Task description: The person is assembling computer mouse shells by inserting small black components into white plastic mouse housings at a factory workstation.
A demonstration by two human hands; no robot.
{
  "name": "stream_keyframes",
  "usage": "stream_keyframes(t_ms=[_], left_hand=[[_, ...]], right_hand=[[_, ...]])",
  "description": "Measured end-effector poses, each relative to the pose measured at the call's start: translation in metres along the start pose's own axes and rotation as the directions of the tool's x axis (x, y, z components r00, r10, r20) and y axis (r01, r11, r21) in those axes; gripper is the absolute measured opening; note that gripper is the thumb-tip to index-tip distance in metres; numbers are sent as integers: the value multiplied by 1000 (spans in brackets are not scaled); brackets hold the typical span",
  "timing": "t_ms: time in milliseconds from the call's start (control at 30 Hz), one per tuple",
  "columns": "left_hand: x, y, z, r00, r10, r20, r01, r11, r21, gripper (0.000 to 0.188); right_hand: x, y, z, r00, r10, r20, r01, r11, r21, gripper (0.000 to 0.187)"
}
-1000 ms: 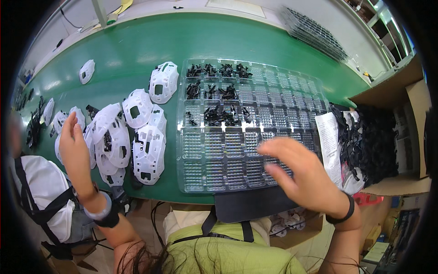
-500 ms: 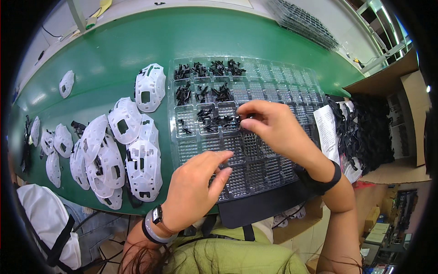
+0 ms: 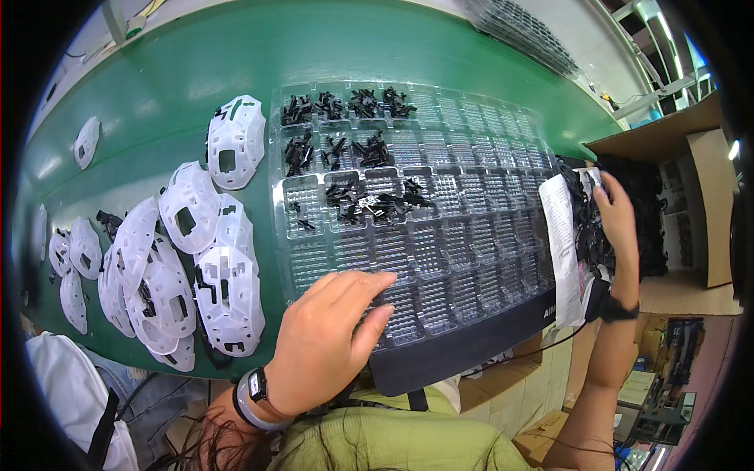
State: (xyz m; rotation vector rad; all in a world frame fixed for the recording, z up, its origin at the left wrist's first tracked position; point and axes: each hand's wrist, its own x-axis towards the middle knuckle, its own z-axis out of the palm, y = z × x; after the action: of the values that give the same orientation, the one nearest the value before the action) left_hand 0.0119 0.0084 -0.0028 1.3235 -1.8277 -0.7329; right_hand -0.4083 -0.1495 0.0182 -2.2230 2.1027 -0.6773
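My left hand (image 3: 334,334) hovers over the near left part of a clear plastic compartment tray (image 3: 463,255), thumb and fingers apart, with nothing in it. Small black parts (image 3: 371,149) lie in heaps in several compartments at the tray's far left. More of these parts lie loosely in the third row, some across the dividers. My right hand (image 3: 619,216) is past the tray's right end, at a dense mass of black pieces (image 3: 640,188) in a cardboard box. Its thumb and forefinger look apart; the other fingers are partly hidden.
White perforated curved shells (image 3: 228,294) lie in a group left of the tray on the green table (image 3: 314,47). A printed paper sheet (image 3: 559,243) hangs at the edge of the cardboard box (image 3: 715,208). Clear trays are stacked (image 3: 526,35) at the far right. A black board (image 3: 463,345) borders the tray's near side.
My right hand has left the third row of the tray and moved right to the box. Black parts now lie where it was. My left hand stays nearly in place.
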Motion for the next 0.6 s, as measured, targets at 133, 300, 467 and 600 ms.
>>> stream_keyframes(t_ms=[133,300,467,600], left_hand=[[0,-6,4,1000,-25,-4,25,999,40,27],[-2,3,4,999,-43,7,42,997,69,27],[1,17,0,997,-73,-13,73,996,53,28],[5,19,0,998,-39,48,41,998,-44,29]], right_hand=[[-18,64,50,939,295,175,-284,955,-83,47],[-25,55,46,974,222,-41,-224,972,-63,28],[-33,40,27,953,68,-297,-145,958,-247,17],[-40,3,-4,935,102,-341,-165,973,-163,15]])
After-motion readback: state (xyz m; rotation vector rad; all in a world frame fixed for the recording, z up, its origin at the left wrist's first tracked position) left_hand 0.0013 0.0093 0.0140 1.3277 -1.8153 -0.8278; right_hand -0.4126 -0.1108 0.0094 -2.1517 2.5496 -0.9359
